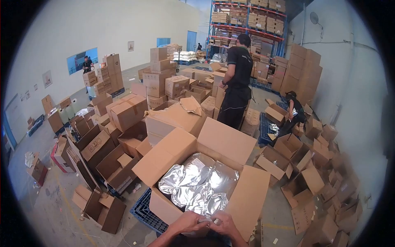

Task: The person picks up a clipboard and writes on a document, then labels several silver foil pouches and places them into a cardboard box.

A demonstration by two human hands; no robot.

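Observation:
An open cardboard box [173, 154] stands in front of me with its flaps spread. Several shiny silver foil bags [199, 181] lie inside it. At the box's near edge, my left hand [190, 223] has its fingers closed on the edge of a silver bag. Right beside it, my right hand [222, 224] is also closed on the silver bag's edge, the two hands nearly touching. The fingertips partly cover the gripped part.
A blue pallet [148, 212] shows under the box at left. Empty open boxes [105, 210] lie on both sides. A person in dark clothes [238, 78] stands beyond the box; another person [293, 113] bends at right. Stacked cartons [158, 84] stand behind.

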